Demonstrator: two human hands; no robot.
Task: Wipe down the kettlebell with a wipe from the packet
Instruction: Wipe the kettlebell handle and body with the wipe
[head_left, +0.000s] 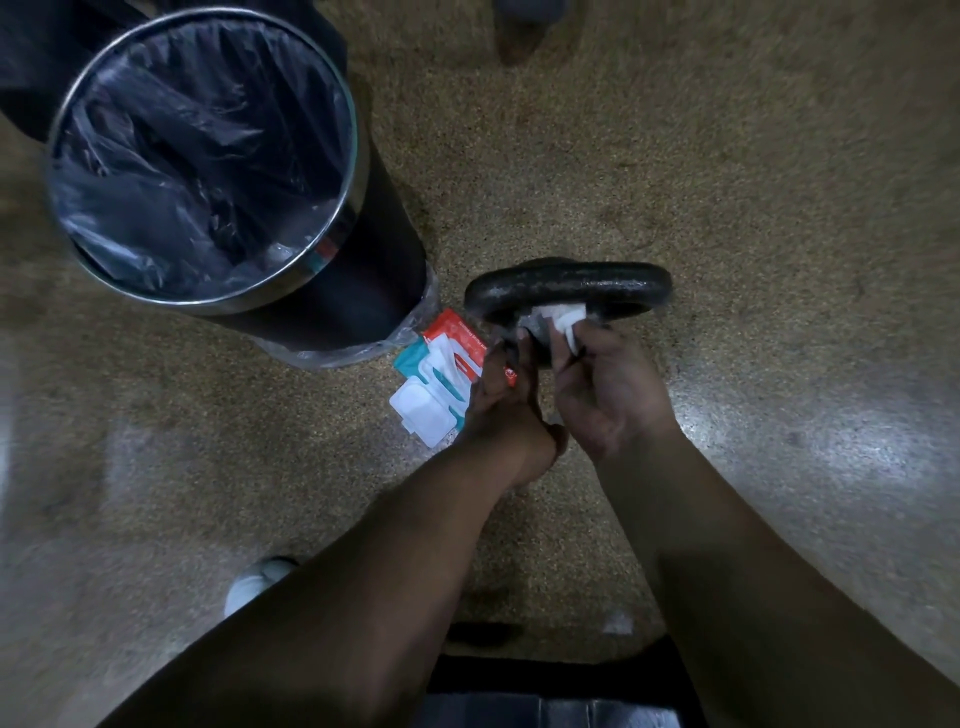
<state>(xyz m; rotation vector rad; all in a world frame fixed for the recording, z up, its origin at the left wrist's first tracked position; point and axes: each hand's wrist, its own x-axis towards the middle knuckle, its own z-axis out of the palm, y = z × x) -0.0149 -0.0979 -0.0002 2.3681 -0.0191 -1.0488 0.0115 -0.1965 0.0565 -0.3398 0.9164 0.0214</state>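
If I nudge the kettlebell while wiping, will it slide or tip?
Probably neither: the kettlebell looks like solid dark metal, likely heavy. Its handle looks glossy, maybe damp, so possibly slippery. The wipe in the right hand is crumpled, clearly floppy.

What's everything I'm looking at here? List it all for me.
Kettlebell: one, black, on the floor at centre, seen from above, handle uppermost.
Wipe: one, white, pressed on the kettlebell under the handle.
Packet: one, red, teal and white, lid flipped open, on the floor between bin and kettlebell.
Bin: one, black with a silver rim and dark liner, upper left.
Floor: speckled tan, glossy.
Shoe: one, white, lower left.
Left hand: beside the kettlebell, over the packet's edge.
Right hand: grip closed on the wipe.
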